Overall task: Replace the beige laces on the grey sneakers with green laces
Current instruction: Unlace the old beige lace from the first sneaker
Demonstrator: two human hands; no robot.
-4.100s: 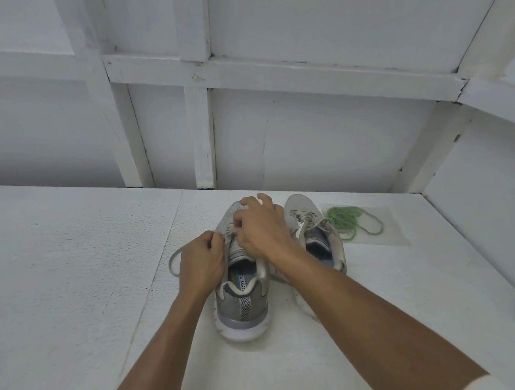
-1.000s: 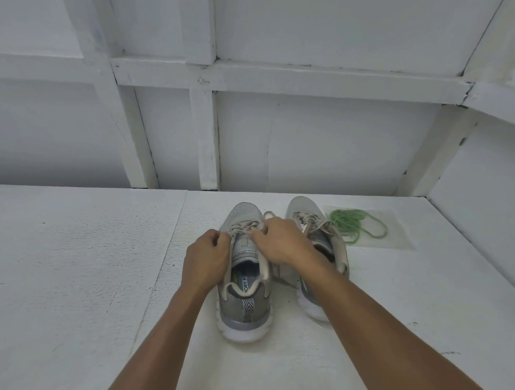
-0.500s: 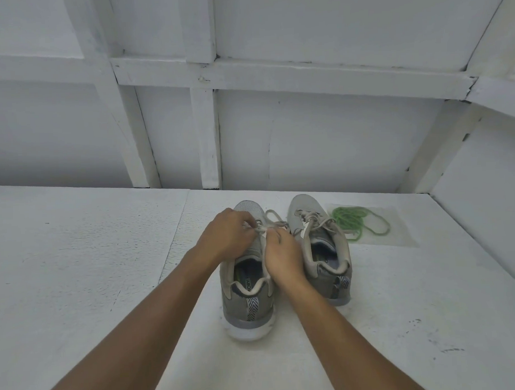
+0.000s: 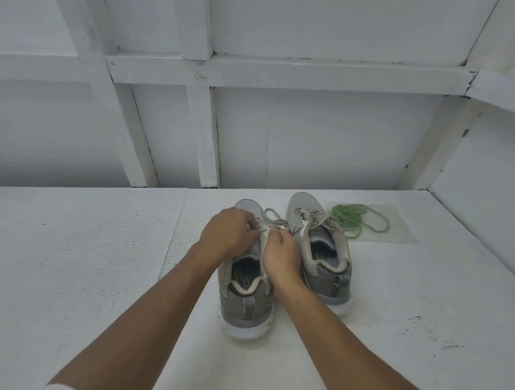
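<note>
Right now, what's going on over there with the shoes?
A person is working on the left grey sneaker: the left hand and right hand both pinch its beige lace over the lacing. The right grey sneaker beside it is laced in beige. The green laces lie bundled on a clear plastic sheet to the right, untouched.

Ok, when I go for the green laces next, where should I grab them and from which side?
Probably pinch the dense bunched part of the green laces, coming from above with your right hand. They lie flat on a clear sheet beside the right sneaker, and the thin loop trailing right would likely just slide.
</note>
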